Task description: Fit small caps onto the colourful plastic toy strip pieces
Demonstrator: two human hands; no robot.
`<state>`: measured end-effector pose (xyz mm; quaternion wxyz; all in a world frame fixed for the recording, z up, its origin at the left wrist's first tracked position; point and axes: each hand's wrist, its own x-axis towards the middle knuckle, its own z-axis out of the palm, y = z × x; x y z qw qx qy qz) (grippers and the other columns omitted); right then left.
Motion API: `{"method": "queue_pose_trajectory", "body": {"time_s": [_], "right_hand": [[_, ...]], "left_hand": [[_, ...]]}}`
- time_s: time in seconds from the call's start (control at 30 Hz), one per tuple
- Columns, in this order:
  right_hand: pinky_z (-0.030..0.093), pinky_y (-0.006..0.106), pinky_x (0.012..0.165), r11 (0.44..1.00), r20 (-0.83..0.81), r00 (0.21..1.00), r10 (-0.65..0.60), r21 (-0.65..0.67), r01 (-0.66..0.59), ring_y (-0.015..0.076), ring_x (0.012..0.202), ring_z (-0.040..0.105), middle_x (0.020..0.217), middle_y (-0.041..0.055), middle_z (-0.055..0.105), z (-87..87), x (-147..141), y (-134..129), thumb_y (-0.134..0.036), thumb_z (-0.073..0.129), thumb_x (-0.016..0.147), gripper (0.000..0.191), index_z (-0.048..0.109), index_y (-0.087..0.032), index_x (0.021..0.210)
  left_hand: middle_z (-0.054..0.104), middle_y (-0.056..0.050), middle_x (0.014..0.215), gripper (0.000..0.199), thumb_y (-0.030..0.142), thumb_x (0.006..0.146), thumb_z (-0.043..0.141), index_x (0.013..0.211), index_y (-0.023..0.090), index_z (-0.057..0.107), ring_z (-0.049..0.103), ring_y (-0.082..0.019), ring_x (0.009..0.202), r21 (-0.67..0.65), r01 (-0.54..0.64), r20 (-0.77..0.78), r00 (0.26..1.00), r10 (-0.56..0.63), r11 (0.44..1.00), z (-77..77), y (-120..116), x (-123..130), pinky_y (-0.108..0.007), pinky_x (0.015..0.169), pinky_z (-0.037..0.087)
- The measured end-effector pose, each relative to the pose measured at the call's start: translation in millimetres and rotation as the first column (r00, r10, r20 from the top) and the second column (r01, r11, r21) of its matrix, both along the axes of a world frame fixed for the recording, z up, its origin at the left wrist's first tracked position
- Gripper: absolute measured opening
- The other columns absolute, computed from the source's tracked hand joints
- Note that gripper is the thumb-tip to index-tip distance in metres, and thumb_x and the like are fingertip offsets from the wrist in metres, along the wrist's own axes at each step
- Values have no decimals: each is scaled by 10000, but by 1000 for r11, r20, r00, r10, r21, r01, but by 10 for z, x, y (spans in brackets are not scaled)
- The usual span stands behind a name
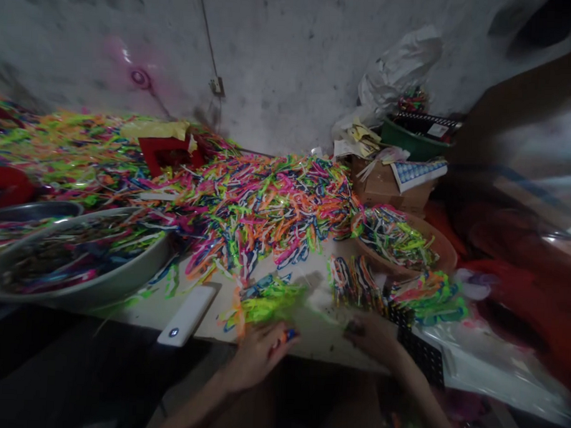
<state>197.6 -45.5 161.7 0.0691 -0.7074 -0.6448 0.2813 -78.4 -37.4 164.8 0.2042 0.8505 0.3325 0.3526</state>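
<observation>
My left hand [262,353] is closed at the table's front edge, with a small orange and blue piece [283,340] showing between thumb and fingers. Just beyond it lies a bunch of yellow-green strips [270,304], its right end smeared by motion. My right hand [375,337] is low over the table, blurred. Its fingertips are near a small dark spot, and I cannot make out whether they hold anything. Beyond the right hand are bundles of striped strips [355,282]. To their right sits a heap of green and orange strips [435,300].
A large pile of bright strips [276,207] covers the table's back. At left stand a wide grey basin [159,259] and a white rectangular device [188,317]. An orange-brown basin [446,251], a cardboard box [394,186] and a black perforated tray [421,353] are at right.
</observation>
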Motion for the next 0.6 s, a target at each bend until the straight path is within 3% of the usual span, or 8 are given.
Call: {"method": "queue_pose_trajectory", "body": {"time_s": [0.03, 0.1, 0.13, 0.17, 0.23, 0.33, 0.47, 0.6], "right_hand": [[391, 219, 545, 997, 33, 997, -75, 14, 74, 163, 612, 625, 694, 41, 692, -54, 91, 121, -289, 550, 816, 157, 639, -159, 819], [410, 236, 588, 978, 79, 977, -196, 82, 189, 186, 696, 646, 794, 89, 701, -164, 231, 356, -285, 492, 859, 204, 626, -138, 909], [418, 249, 632, 965, 96, 965, -245, 121, 233, 205, 777, 651, 866, 115, 699, -219, 275, 461, -286, 486, 866, 221, 618, -130, 950], [421, 263, 677, 951, 109, 952, -285, 156, 267, 224, 857, 645, 928, 136, 690, -273, 302, 555, -292, 493, 866, 234, 613, -125, 979], [418, 292, 730, 927, 122, 932, -342, 203, 314, 250, 929, 629, 973, 162, 677, -373, 316, 699, -296, 500, 867, 255, 611, -112, 1005], [419, 319, 754, 910, 102, 921, -375, 232, 345, 245, 916, 627, 965, 157, 672, -481, 288, 801, -296, 494, 870, 277, 602, -103, 1035], [416, 339, 751, 894, 22, 917, -399, 231, 384, 266, 923, 606, 977, 166, 656, -497, 247, 731, -318, 488, 848, 308, 590, -102, 1041], [424, 277, 647, 946, -150, 950, -274, 135, 295, 205, 779, 602, 852, 75, 658, -387, 123, 462, -349, 553, 774, 238, 597, -157, 907]], "left_hand": [[634, -19, 670, 350, 426, 958, 355, 813, 166, 539, 610, -144, 605, -249, -71, 74, 993, 92, 966, -80, -16, 17, -233, 593, 457], [590, 15, 584, 416, 531, 926, 340, 785, 174, 499, 564, -127, 480, -644, -99, 128, 964, 234, 759, -253, -75, 71, -220, 509, 431], [581, 25, 586, 433, 566, 911, 332, 798, 178, 488, 542, -118, 446, -746, -79, 134, 955, 265, 661, -337, -116, 100, -214, 479, 415], [580, 29, 603, 441, 589, 894, 338, 816, 180, 484, 527, -110, 431, -800, -56, 136, 953, 271, 597, -414, -159, 125, -207, 459, 400], [581, 31, 646, 425, 588, 876, 371, 828, 182, 489, 526, -102, 458, -838, -35, 118, 962, 245, 544, -524, -237, 155, -196, 460, 390], [573, 29, 651, 385, 543, 867, 417, 784, 176, 501, 549, -109, 538, -835, -11, 99, 980, 171, 550, -549, -275, 152, -199, 521, 412], [582, 14, 656, 382, 517, 851, 443, 732, 160, 510, 550, -122, 564, -820, 54, 105, 993, 57, 570, -405, -184, 105, -213, 546, 415], [610, 21, 682, 348, 463, 885, 449, 761, 162, 573, 575, -125, 641, -704, -17, -32, 999, -8, 710, -233, -104, 63, -204, 613, 413]]}}
